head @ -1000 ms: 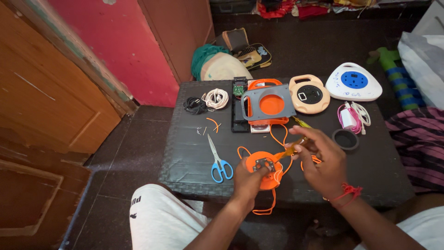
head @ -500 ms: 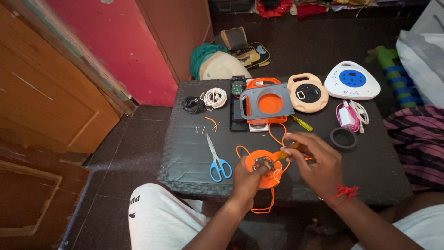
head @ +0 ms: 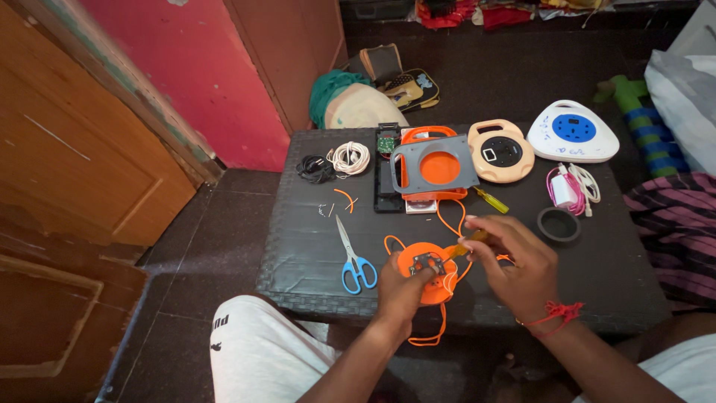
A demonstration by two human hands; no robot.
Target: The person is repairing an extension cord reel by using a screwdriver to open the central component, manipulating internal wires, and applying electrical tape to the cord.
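Two hands on one part: your left hand point(head: 400, 287) clamps the orange cable reel point(head: 426, 270) at the near edge of the dark woven table point(head: 298, 246); your right hand point(head: 514, 261) is closed around a yellow-handled screwdriver point(head: 464, 245), tip at the small metal plate on the reel's hub, probably on a screw, too small to confirm. Reel is out of its shell: the grey-and-orange housing point(head: 434, 166) lies apart further back, orange cord loose around the reel. So disassembled, hub work in progress, housing not rejoined. Blue-handled scissors point(head: 354, 261) lie just left. Reel is hard smooth plastic, round and flat.
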